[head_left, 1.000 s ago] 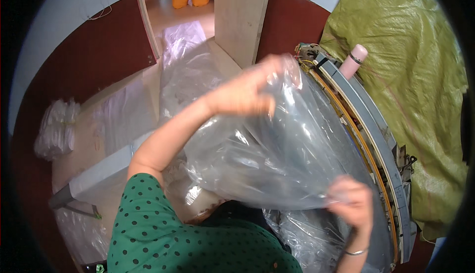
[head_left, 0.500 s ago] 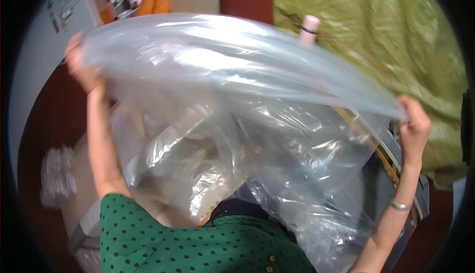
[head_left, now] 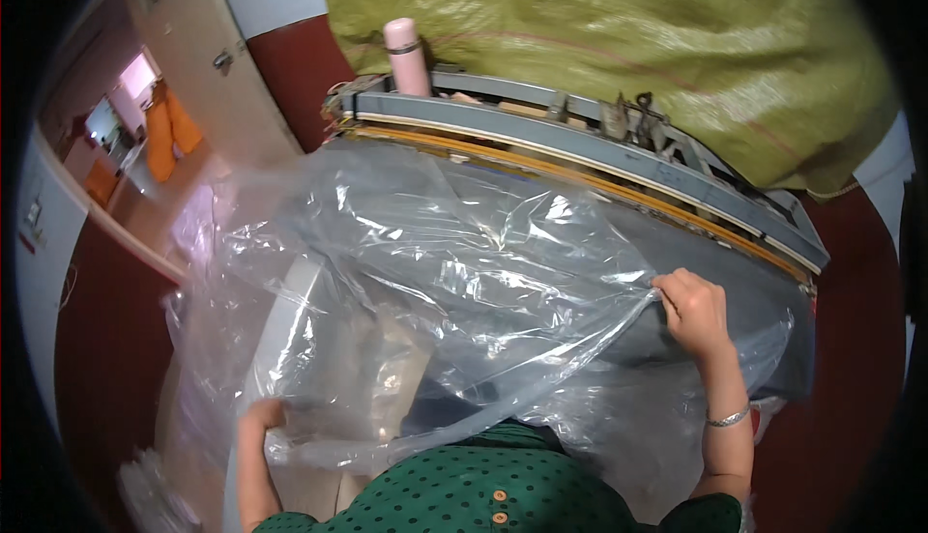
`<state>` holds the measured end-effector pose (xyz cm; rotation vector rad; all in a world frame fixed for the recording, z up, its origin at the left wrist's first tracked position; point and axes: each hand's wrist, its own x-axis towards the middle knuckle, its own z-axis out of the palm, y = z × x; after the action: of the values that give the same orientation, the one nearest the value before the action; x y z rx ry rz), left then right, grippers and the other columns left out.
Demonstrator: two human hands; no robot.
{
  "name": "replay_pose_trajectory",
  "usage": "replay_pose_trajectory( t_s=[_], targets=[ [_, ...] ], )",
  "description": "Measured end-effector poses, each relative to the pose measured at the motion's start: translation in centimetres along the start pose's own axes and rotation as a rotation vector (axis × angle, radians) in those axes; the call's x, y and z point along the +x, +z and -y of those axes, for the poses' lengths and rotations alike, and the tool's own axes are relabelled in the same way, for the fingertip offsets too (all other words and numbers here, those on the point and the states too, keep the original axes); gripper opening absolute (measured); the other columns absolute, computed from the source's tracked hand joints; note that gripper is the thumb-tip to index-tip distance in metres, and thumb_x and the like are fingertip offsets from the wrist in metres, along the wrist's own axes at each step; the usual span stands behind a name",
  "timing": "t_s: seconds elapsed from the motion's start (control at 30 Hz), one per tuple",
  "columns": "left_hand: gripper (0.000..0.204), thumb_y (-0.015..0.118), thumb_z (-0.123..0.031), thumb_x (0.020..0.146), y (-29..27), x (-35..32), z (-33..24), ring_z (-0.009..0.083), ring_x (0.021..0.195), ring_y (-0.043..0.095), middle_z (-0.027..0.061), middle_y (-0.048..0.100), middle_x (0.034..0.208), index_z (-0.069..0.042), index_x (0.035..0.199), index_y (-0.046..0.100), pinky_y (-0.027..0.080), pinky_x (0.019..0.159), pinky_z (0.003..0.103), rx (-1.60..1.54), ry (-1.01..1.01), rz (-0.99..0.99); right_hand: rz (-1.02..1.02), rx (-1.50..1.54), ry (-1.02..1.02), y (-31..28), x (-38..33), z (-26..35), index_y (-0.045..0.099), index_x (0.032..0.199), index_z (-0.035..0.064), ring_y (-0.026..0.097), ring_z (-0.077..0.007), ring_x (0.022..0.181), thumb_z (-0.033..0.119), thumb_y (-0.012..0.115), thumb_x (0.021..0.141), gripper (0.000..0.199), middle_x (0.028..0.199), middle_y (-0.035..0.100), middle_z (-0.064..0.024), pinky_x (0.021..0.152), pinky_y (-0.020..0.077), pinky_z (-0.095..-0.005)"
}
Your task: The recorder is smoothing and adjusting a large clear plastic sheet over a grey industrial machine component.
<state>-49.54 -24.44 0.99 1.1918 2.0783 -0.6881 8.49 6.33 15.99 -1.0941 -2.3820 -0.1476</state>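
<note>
Right hand (head_left: pixel 691 311): fingers curled in, pinching a gathered edge of the clear plastic sheet (head_left: pixel 493 262) between thumb and fingertips. A silver bracelet (head_left: pixel 728 418) circles that wrist. Left hand (head_left: pixel 261 414): low on the person's left, at the sheet's near edge; fingers partly hidden, so I cannot tell whether it pinches the film.

Sheet lies wrinkled and glossy in front of the person, spread over much of the grey tabletop (head_left: pixel 759 287) and leftward across a pale bar (head_left: pixel 290 316) seen through it. Its near edge runs slantwise from the right hand down toward the left, passing close to the green dotted shirt (head_left: pixel 454 489).

Beyond the sheet: a long grey metal frame (head_left: pixel 570 137) with an orange strip (head_left: pixel 580 181) along its near side. A pink bottle (head_left: pixel 408 64) stands at the frame's left end (dark band below its cap). Behind hangs a yellow-green tarp (head_left: pixel 619 21). Far left: a door (head_left: pixel 193 45), open, with orange objects (head_left: pixel 166 137) past it.
</note>
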Motion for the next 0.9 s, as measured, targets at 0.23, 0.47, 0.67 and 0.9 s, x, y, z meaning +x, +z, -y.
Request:
replay_pose_trajectory(
  t_s=[0.23, 0.47, 0.67, 0.9],
  targets=[
    [0.039, 0.063, -0.016, 0.070, -21.8, -5.3, -27.5, 0.0299, 0.097, 0.048, 0.0140, 0.052, 0.103, -0.003, 0.105, 0.051, 0.040, 0.082, 0.035, -0.253, 1.132, -0.855, -0.144, 0.061, 0.152, -1.7, -5.0, 0.2, 0.058, 0.075, 0.0061, 0.054, -0.0229, 0.059, 0.002, 0.056, 0.066, 0.011, 0.065, 0.052, -0.0064, 0.048, 0.0425, -0.0323],
    [0.061, 0.066, -0.011, 0.064, -25.0, -2.7, -49.5, 0.0302, 0.123, 0.022, 0.0132, 0.033, 0.128, -0.009, 0.119, 0.040, 0.026, 0.097, 0.040, 0.008, 1.546, -0.952, -0.048, 0.043, 0.291, -2.3, -10.6, -0.2, 0.059, 0.078, 0.0092, 0.054, -0.0220, 0.060, 0.002, 0.057, 0.067, 0.014, 0.067, 0.052, -0.0045, 0.049, 0.0425, -0.0319],
    [0.016, 0.063, -0.015, 0.074, -23.7, -2.8, -58.3, 0.0162, 0.078, 0.051, 0.0020, 0.056, 0.071, -0.003, 0.068, 0.055, 0.040, 0.073, 0.029, -0.471, 1.985, -0.397, -0.014, 0.313, 0.490, -2.9, -14.2, -2.5, 0.060, 0.084, 0.0070, 0.055, -0.0219, 0.063, 0.007, 0.061, 0.067, 0.017, 0.072, 0.055, -0.0057, 0.054, 0.0430, -0.0300],
    [0.036, 0.062, -0.031, 0.077, -23.9, -8.6, -60.7, 0.0041, 0.049, 0.041, -0.0031, 0.046, 0.052, -0.005, 0.058, 0.046, 0.033, 0.044, 0.021, -0.566, 1.470, -0.072, -0.417, 0.544, 0.543, -2.4, -9.0, -4.1, 0.046, 0.110, 0.0029, 0.055, -0.0183, 0.079, 0.014, 0.073, 0.060, 0.058, 0.086, 0.057, -0.0096, 0.069, 0.0445, -0.0291]
  ],
)
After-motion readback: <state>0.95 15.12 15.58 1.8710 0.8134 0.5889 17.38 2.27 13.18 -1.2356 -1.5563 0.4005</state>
